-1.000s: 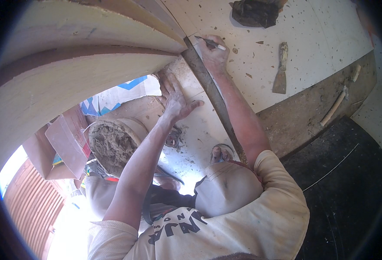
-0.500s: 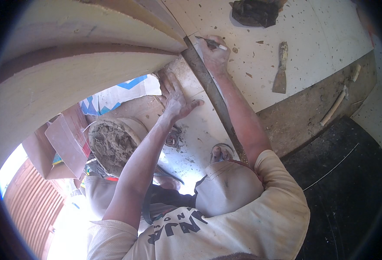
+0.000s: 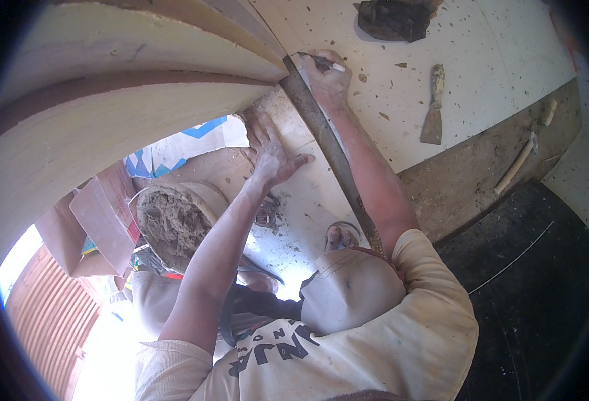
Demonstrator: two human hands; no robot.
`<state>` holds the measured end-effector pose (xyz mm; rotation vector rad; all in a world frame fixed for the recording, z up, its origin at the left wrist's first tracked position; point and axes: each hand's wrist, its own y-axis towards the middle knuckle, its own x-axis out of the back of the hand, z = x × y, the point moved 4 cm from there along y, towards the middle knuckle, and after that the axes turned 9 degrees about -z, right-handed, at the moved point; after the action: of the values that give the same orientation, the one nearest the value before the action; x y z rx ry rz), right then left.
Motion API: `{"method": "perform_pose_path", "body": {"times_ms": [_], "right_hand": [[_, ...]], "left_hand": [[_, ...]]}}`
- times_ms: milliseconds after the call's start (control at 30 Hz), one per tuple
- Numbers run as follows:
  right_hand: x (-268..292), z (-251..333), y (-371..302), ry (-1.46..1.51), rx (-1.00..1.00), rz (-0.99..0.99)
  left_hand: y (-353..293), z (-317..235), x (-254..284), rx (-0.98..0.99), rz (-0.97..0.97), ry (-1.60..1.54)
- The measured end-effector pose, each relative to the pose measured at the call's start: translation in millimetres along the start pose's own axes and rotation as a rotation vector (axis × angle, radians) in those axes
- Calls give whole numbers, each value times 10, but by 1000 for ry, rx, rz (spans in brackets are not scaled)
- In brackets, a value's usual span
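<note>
My right hand (image 3: 329, 79) is closed around a slim marker pen (image 3: 326, 63), dark with a white end. Its tip points left, at the edge of the pale tile surface (image 3: 468, 40), beside the corner of a dark gap (image 3: 324, 140). My left hand (image 3: 269, 152) rests palm down with spread fingers on the lower pale slab (image 3: 301, 194), across the gap from the right forearm. Nothing is in it. A putty knife (image 3: 432, 107) lies on the tile to the right of my right hand.
A bucket of grey mortar (image 3: 174, 224) stands left of my left forearm. Curved pale steps (image 3: 140, 113) overhang at upper left. A crumpled black bag (image 3: 394, 19) lies at the top. Wooden sticks (image 3: 515, 164) and a black sheet (image 3: 521, 281) are at right.
My right hand has shifted slightly up and left along the tile edge with the marker pen. My left hand stays in place.
</note>
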<state>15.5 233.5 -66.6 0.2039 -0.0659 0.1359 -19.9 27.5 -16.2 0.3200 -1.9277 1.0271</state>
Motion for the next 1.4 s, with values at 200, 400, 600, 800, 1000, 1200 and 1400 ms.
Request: {"method": "perform_pose_path", "body": {"times_ms": [200, 400, 600, 800, 1000, 1200, 1400], "right_hand": [[7, 77, -14, 15, 44, -6], [32, 78, -24, -33, 77, 6], [57, 97, -63, 21, -14, -5], [87, 63, -78, 4, 16, 2], [122, 66, -113, 20, 0, 8], [137, 106, -125, 29, -13, -7], [116, 99, -56, -32, 9, 0]], "left_hand": [[-1, 23, -20, -8, -26, -7], [-8, 11, 5, -3, -23, -6], [-10, 25, -7, -19, -46, -19], [4, 37, -39, -18, -49, -3], [1, 33, -28, 0, -26, -9], [-7, 46, -43, -21, -57, -30], [-3, 45, -40, -46, -83, -20]]}}
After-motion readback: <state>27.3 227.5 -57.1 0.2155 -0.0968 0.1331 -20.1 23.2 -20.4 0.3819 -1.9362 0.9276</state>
